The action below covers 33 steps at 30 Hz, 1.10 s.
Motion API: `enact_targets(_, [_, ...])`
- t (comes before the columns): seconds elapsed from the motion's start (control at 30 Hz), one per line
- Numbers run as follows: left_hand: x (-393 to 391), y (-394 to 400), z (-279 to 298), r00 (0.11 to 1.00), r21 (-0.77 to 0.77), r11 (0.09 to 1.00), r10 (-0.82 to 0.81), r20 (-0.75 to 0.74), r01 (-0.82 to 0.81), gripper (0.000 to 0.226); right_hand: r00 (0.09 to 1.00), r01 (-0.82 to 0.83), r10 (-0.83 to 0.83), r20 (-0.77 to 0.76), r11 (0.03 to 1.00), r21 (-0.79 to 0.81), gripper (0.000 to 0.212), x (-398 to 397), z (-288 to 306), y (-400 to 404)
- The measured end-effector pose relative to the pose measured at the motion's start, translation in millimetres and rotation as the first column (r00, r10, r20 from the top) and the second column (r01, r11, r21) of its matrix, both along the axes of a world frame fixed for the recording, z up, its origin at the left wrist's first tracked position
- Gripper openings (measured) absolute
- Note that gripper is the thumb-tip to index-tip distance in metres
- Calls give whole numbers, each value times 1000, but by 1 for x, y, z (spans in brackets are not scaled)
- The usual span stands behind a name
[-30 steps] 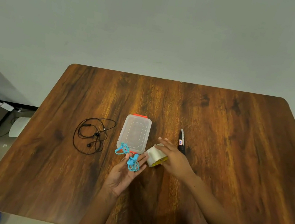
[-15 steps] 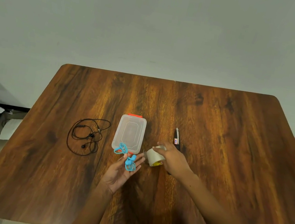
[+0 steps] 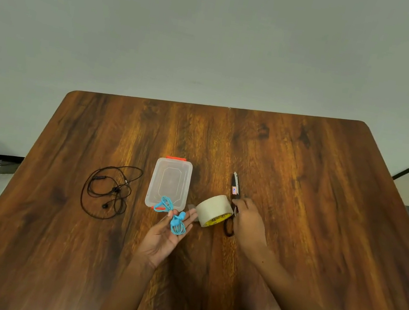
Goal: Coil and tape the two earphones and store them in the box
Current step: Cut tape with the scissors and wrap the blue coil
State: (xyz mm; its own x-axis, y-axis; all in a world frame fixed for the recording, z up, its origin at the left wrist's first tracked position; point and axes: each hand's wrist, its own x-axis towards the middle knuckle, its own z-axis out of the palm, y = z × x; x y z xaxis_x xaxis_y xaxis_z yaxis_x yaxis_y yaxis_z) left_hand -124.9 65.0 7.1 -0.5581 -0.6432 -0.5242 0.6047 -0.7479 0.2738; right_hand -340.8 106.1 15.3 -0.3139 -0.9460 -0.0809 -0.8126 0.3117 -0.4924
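Earphones (image 3: 178, 223) in left hand (image 3: 165, 235) over wooden table (image 3: 321, 228).

On the brown wooden bench (image 3: 299, 197), left hand (image 3: 165, 237) palm-up holds coiled blue earphones (image 3: 176, 220) beside clear lidded plastic box (image 3: 169, 184); right hand (image 3: 248, 224) at black-handled scissors (image 3: 233, 200), touching beige tape roll (image 3: 213, 210); loose black earphones (image 3: 108, 190) lie left.

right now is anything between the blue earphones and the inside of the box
Yes: the clear lid is on the box, so it must come off first. The blue earphones sit in the left hand at its near edge.
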Motion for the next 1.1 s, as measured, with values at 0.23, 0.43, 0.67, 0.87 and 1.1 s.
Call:
enact_targets(0.23, [-2,0,7,1000,3,1000,2,19,-2,82,989,139,-116,-88,935,326,35,2,-15,5])
enact_targets(0.43, [-2,0,12,999,26,999,38,32,-38,56,969,244,-241,-52,905,347,39,5,-20,-3])
enact_targets(0.67, [3,-5,11,998,34,999,29,63,-31,37,628,254,-480,612,870,423,19,-31,-3,-7])
enact_targets(0.87, [-3,-5,13,999,8,1000,-15,50,15,39,111,196,-400,910,906,375,9,-35,34,12])
enact_targets(1.1, [-11,-4,15,997,-88,994,-71,11,72,66,-60,-12,-317,946,948,317,25,-30,41,38])
